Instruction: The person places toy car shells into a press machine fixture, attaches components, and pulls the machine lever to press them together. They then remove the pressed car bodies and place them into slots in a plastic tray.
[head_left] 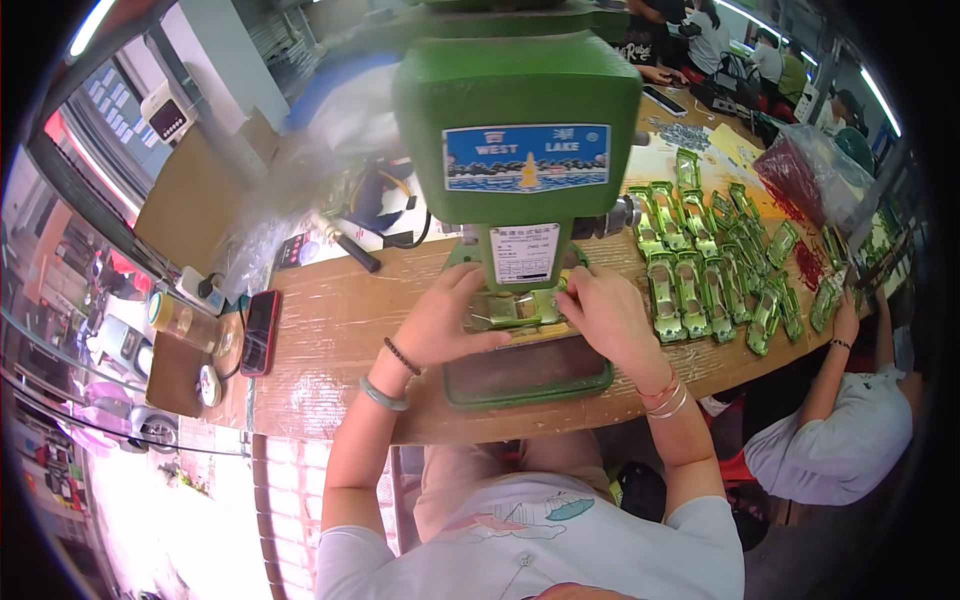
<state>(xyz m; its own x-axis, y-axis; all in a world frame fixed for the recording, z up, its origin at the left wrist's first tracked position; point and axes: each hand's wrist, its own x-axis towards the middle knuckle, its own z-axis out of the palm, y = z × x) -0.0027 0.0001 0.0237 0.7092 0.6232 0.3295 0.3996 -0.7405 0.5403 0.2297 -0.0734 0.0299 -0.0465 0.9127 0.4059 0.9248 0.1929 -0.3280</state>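
A green bench drill press (520, 90) stands straight in front of me, its head hiding the tool tip. On its base, below the head, lies a shiny green toy car shell (512, 312). My left hand (440, 318) grips the shell's left end, thumb along the near side and fingers reaching behind. At the other end my right hand (606, 312) is closed, with thumb and bent fingers pressed on the shell. The green rim of the machine's base (530, 400) shows between my forearms.
Several rows of similar green car shells (690, 290) cover the table on the right. A co-worker (840, 430) sits beyond them, handling a shell. Leftward are a red-edged phone (261, 330), a lidded jar (185, 322) and a black-handled tool (352, 247). The cardboard-covered tabletop (330, 310) curves toward me.
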